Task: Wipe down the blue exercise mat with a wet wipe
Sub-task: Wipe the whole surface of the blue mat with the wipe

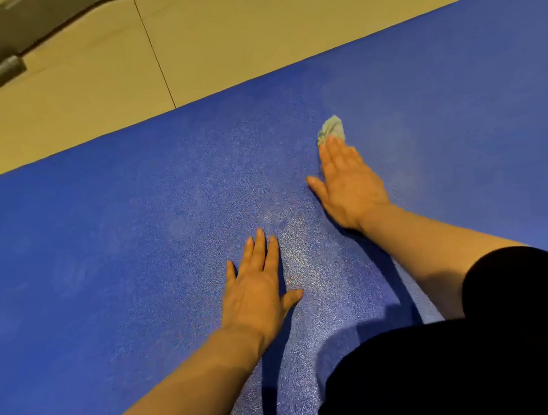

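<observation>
The blue exercise mat point(102, 244) fills most of the head view, running from lower left to upper right. Its middle has a lighter, damp-looking sheen. My right hand point(347, 183) lies flat on the mat with straight fingers, pressing a crumpled pale wet wipe point(331, 129) that sticks out beyond the fingertips. My left hand point(260, 289) rests flat on the mat nearer to me, fingers straight and slightly spread, holding nothing.
Beige floor tiles point(216, 39) border the mat's far edge. A grey piece of furniture with dark feet point(6, 70) stands on the floor at the upper left. My dark clothing point(482, 371) covers the lower right corner.
</observation>
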